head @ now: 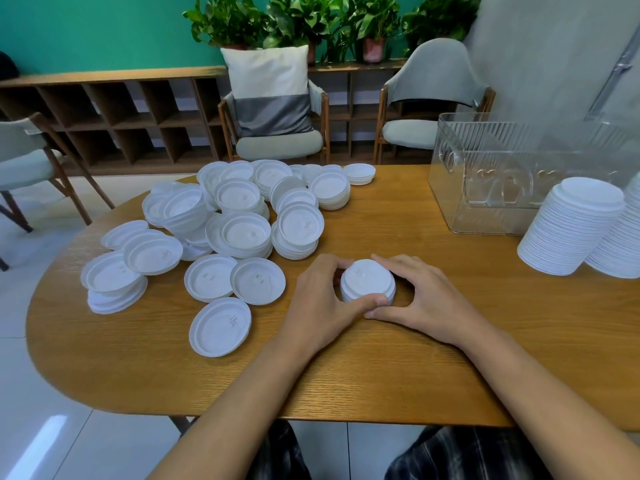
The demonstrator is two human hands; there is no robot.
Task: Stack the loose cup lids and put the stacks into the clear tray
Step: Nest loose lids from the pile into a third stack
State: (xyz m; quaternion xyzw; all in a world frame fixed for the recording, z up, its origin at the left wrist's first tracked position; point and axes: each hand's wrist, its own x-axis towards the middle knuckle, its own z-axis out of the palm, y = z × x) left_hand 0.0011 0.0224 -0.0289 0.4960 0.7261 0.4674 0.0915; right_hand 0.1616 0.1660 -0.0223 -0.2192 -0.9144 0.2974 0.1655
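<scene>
Cupping a short stack of lids [367, 280] from both sides, the left grip [320, 303] and the right grip [427, 299] curl round it on the wooden counter [381, 375]. The fingers reach behind the stack and the thumbs meet at its near edge, so both grips are narrow and holding that stack, which rests flat side up on the counter near the middle. To the left lies the heap of loose lids [239, 216], white, many with the hollow side up, some overlapping in small leaning piles and a few lying singly toward the near edge. At the far right corner stands the clear tray [485, 174], ribbed along its walls. Just in front of it, outside it on the counter, rises a tall stack [571, 233] of lids, with a second tall stack [620, 247] touching it at the frame's edge. Beyond the counter are grey chairs [277, 143], one bearing a cushion [270, 88].
</scene>
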